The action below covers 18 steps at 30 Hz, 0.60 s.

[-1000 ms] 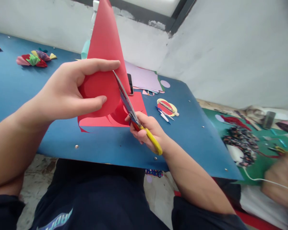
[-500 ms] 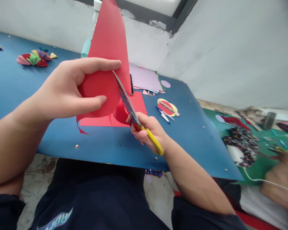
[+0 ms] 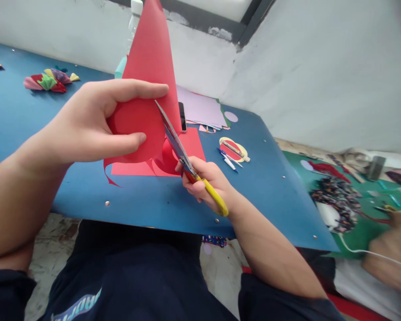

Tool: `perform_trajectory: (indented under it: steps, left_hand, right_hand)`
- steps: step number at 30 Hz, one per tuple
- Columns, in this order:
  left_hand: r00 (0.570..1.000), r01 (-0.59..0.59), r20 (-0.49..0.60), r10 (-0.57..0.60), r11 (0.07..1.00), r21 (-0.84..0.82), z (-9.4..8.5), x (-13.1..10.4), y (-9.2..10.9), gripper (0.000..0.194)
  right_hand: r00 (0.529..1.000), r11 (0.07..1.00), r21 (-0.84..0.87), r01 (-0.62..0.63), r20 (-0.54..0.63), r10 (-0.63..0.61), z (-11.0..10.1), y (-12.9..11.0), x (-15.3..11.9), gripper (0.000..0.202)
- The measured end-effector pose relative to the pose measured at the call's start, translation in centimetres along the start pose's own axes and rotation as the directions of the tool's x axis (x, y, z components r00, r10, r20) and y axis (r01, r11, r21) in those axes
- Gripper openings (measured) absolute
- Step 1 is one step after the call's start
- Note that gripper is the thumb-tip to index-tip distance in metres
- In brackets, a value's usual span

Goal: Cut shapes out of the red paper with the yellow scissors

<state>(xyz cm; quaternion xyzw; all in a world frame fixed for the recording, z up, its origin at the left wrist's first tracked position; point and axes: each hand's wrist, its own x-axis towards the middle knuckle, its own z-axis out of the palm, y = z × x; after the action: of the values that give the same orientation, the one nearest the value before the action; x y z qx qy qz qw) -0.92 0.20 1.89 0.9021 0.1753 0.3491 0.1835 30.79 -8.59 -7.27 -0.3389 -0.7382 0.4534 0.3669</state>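
A red paper sheet (image 3: pixel 147 67) is held upright, pinched between thumb and fingers of the left hand (image 3: pixel 96 122). The yellow-handled scissors (image 3: pixel 187 162) are gripped in the right hand (image 3: pixel 205 180), blades partly open in the sheet beside the left thumb. A curved cut is well advanced; a thin offcut curl (image 3: pixel 108 171) hangs below the left hand, though the uncut remainder is hidden. Beyond the right hand lie another red sheet (image 3: pixel 190 142), pens (image 3: pixel 229 160) and, seemingly, a phone (image 3: pixel 182 117); nothing blocks the blades.
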Motion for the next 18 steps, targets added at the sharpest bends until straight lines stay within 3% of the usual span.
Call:
perform_trajectory:
  steps: [8,18]
  left_hand:
    - [0.999,0.038,-0.014,-0.038,0.999,-0.005,0.24,-0.13,0.06,0.076]
    - [0.999,-0.028,0.017,0.028,1.000,0.001,0.18,-0.09,-0.15,0.075]
  right_hand:
    - [1.000,1.000,0.012,0.002,0.013,-0.002,0.16,0.18,0.17,0.062]
    - [1.000,1.000,0.001,-0.006,0.001,0.006,0.32,0.00,0.36,0.062]
